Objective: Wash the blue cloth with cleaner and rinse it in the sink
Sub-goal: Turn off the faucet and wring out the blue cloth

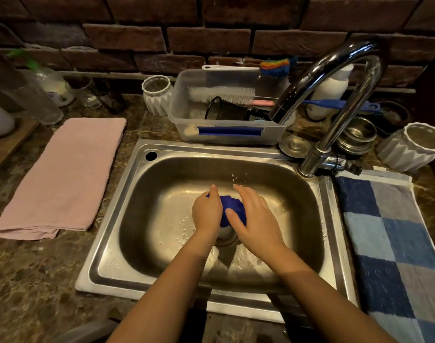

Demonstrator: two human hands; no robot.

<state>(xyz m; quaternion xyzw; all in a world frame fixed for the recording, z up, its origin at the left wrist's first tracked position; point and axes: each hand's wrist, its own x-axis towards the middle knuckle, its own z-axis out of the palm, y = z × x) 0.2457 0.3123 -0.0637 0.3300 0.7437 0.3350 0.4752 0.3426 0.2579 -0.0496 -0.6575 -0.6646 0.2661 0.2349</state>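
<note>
The blue cloth (232, 209) is bunched into a ball between both hands, low in the steel sink (127, 194) and just above the drain. My left hand (207, 210) grips its left side with the fingers closed around it. My right hand (254, 214) presses against its right side, fingers stretched forward and thumb on the cloth. Water droplets hang in the air just beyond the fingertips. The chrome tap (335, 95) arches over from the back right; no stream shows from its spout. A white bottle (331, 87) stands behind the tap.
A pink towel (65, 177) lies on the counter to the left, a blue checked towel (389, 243) to the right. Behind the sink sits a clear tub (226, 134) with brushes and a black mesh cup. White ribbed pots, steel bowls and jars line the brick wall.
</note>
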